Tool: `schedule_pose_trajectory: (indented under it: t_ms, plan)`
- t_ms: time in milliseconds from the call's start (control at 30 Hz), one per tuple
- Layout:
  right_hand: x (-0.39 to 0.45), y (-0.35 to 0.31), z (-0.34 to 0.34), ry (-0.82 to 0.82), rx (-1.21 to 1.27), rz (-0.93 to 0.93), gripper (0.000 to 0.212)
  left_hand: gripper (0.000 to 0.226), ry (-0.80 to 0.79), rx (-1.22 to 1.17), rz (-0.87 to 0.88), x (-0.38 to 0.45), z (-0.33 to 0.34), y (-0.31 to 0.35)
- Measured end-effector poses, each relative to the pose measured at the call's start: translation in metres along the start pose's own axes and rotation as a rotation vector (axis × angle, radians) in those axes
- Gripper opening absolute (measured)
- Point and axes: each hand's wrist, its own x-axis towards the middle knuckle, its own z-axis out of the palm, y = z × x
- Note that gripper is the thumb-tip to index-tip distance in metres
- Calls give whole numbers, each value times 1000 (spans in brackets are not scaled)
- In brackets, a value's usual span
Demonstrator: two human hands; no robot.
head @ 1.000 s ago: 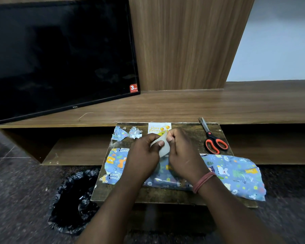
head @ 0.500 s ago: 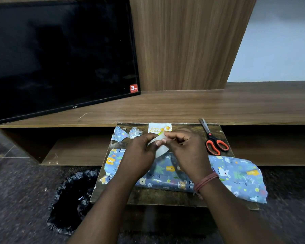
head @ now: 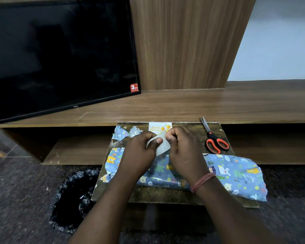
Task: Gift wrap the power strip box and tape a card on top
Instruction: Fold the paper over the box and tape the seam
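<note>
We see the wrapped box [head: 165, 173] lying lengthwise across the small dark desk [head: 165, 196] at lower centre of the frame, covered in blue animal-print paper. The paper's loose right end [head: 239, 175] sticks out past the desk's right edge, flattened and crumpled. Above the box's middle, both hands meet on a pale translucent strip, looks like tape [head: 161, 144]. The left hand [head: 141, 152] grips it with curled fingers, thumb pressed on its face. The right hand [head: 185, 148] pinches its upper right edge, fingers curled in; a reddish thread band [head: 202, 182] sits on that wrist. We cannot tell if the strip touches the box.

Just beyond the hands, at the desk's far edge, lies the birthday card [head: 159, 127], white with yellow lettering and balloons, its lower part hidden by the knuckles. Left of the card are two crumpled paper scraps [head: 125, 132] in the same print. Right of the hands, orange-handled scissors [head: 213, 140] lie on the desk, blades closed and pointing to the upper left.

Lower left of the frame, a black bin bag [head: 72, 198] sits on the dark speckled floor beside the desk. Behind the desk runs a long wooden shelf unit [head: 183, 106]; a black TV [head: 60, 55] stands on it at upper left, screen off, red sticker in its lower right corner. A wooden panel rises at centre top.
</note>
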Motion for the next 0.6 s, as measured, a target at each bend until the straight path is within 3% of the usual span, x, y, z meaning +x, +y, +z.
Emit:
schedule_pose_trajectory:
  t_ms: [233, 367, 500, 600]
  plan:
    - [5, -4, -17, -84, 8, 53, 17, 28, -13, -71, -44, 4, -6, -4]
    - [5, -8, -17, 16, 52, 106, 15, 45, 26, -10, -20, 3, -8, -2]
    - [8, -8, -17, 66, 122, 245, 13, 40, -107, -17, 37, -3, -5, 3]
    - [9, -5, -19, -8, 178, 281, 10, 36, -133, -19, 42, -5, -3, 5]
